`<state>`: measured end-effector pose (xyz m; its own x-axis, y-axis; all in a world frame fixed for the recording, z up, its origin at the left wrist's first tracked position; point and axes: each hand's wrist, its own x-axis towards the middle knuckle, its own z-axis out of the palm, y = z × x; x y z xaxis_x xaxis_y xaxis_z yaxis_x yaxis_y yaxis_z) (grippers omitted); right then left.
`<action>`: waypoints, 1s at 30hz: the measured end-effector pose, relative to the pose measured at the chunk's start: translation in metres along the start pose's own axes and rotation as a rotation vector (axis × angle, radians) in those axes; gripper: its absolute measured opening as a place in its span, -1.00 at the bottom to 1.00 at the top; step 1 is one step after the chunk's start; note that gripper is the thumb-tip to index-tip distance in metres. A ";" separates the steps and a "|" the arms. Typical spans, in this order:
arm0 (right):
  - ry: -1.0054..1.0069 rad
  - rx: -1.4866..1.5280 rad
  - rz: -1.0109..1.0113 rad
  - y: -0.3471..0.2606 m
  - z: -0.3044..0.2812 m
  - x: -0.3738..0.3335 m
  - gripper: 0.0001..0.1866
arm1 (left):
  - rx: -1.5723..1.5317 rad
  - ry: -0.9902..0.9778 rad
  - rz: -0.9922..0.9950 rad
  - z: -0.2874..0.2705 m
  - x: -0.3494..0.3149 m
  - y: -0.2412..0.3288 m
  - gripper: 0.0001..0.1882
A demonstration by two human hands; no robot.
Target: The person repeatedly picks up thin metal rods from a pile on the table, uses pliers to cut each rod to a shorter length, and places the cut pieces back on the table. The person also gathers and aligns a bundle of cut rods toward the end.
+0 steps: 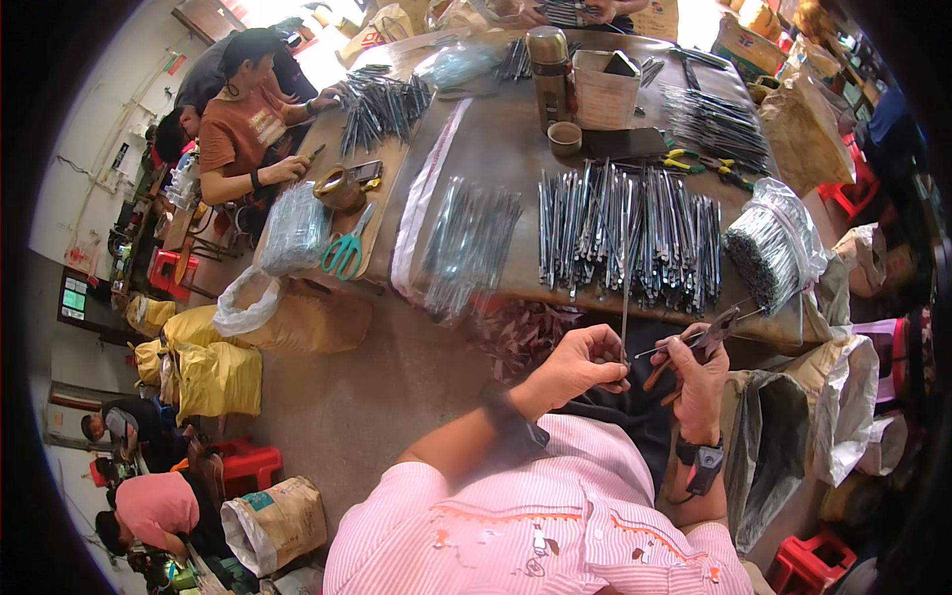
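My left hand (587, 359) pinches a thin metal rod (625, 297) that stands nearly upright, its lower end at the fingertips. Close beside it, my right hand (700, 389) is closed round pliers (716, 335) with reddish-brown handles, the jaws pointing up and right. A second thin piece sticks out leftward from the right fingers; what it is I cannot make out. Just beyond both hands, a wide row of dark metal rods (585, 233) lies on the table (516, 119). Right of that row sits a thick bundle of rods (778, 248) in clear plastic.
Clear-wrapped rods (471, 238) lie left of the row. Behind it are a thermos (548, 79), a cup (565, 139), a pale container (605, 94) and yellow-black pliers (684, 162). Teal scissors (345, 250) lie near a co-worker (238, 129). Open sacks (773, 446) stand at my right.
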<state>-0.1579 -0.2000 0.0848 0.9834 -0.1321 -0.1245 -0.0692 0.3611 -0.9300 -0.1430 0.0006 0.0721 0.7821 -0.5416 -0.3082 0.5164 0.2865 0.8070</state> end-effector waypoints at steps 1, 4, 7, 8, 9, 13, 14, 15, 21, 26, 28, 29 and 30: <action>-0.023 -0.021 0.001 0.001 0.003 -0.002 -0.83 | 0.003 0.000 0.016 0.000 0.000 0.000 -0.86; -0.051 -0.045 -0.026 0.006 0.013 -0.006 -0.84 | 0.018 0.007 0.074 -0.001 0.002 0.001 -0.84; -0.069 -0.094 0.046 0.006 0.013 -0.009 -0.84 | 0.018 0.040 0.126 -0.002 0.004 0.001 -0.85; -0.080 -0.085 0.042 0.007 0.014 -0.009 -0.84 | 0.012 0.051 0.140 -0.002 0.005 0.001 -0.85; -0.075 -0.109 0.050 0.008 0.015 -0.008 -0.85 | 0.014 0.054 0.136 -0.002 0.006 0.001 -0.85; -0.062 -0.108 0.013 0.015 0.024 -0.007 -0.84 | 0.048 0.081 0.131 -0.003 0.007 0.004 -0.85; -0.043 -0.103 -0.015 0.016 0.026 -0.007 -0.83 | 0.059 0.088 0.131 -0.004 0.007 0.005 -0.86; 0.003 -0.098 -0.047 0.016 0.028 -0.006 -0.81 | 0.086 0.111 0.119 -0.004 0.007 0.006 -0.86; 0.255 0.023 -0.139 0.004 0.007 0.021 -0.76 | 0.099 0.158 0.069 -0.005 0.007 0.005 -0.81; 0.020 0.026 0.043 0.010 -0.009 0.017 -0.82 | 0.197 -0.032 -0.018 0.002 0.008 0.009 -0.64; 0.000 0.071 0.143 0.014 -0.011 0.014 -0.80 | 0.248 -0.076 -0.117 0.005 0.007 0.014 -0.63; -0.001 0.082 0.152 0.015 -0.013 0.013 -0.80 | 0.247 -0.080 -0.143 0.006 0.006 0.016 -0.64; -0.005 0.094 0.161 0.016 -0.014 0.012 -0.80 | 0.247 -0.080 -0.166 0.007 0.005 0.018 -0.64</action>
<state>-0.1491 -0.2090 0.0639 0.9616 -0.0611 -0.2675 -0.2103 0.4618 -0.8617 -0.1323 -0.0025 0.0888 0.6589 -0.6285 -0.4133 0.5270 -0.0063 0.8498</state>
